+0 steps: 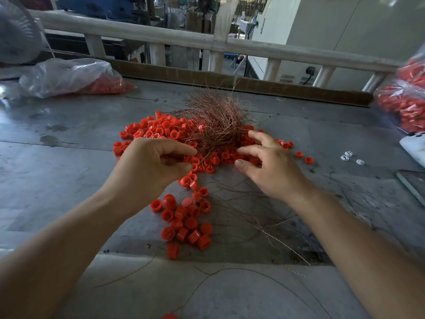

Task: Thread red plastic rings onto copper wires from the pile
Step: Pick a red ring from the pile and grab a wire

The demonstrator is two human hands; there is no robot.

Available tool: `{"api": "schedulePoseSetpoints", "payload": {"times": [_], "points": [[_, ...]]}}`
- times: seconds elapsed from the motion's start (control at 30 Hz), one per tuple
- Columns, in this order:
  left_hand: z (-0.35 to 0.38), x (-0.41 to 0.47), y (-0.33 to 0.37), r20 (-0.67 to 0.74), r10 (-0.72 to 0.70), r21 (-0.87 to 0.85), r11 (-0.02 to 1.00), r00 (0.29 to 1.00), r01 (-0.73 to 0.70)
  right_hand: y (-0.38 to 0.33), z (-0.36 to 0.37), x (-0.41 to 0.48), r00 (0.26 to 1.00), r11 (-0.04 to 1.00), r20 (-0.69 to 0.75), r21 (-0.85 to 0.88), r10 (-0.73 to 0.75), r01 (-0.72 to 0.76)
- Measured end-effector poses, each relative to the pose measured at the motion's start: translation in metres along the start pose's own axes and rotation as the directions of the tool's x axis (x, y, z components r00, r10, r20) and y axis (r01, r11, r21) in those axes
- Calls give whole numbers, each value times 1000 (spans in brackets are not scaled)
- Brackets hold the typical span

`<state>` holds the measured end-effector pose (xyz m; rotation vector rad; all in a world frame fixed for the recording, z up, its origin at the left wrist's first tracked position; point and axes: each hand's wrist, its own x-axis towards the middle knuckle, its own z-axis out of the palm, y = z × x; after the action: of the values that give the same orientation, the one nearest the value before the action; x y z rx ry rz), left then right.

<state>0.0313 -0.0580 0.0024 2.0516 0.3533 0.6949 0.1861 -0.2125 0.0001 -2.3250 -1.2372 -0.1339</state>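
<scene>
Two hands over the red rings [161, 131] — left hand [149, 163] curled, hold unclear, right hand [270, 168] spread loose — risk the tangled copper wires [217, 118] snagging and scattering them.

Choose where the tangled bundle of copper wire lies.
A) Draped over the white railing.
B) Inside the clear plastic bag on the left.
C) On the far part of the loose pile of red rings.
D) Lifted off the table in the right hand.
C: the copper wire bundle rests on the pile of red rings on the table.
</scene>
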Motion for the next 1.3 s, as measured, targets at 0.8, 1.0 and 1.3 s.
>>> {"api": "schedulePoseSetpoints", "payload": {"times": [0.8,1.0,1.3], "points": [[12,-11,22,111,161,-97,984,981,-151,-38,-4,-22,781,828,-414,104,-468,551],[12,-11,21,94,145,-85,987,985,-137,-40,-4,-23,784,811,-366,116,-502,573],[11,-9,18,105,71,-215,976,992,-47,-38,-5,-23,781,809,-317,66,-538,584]]}}
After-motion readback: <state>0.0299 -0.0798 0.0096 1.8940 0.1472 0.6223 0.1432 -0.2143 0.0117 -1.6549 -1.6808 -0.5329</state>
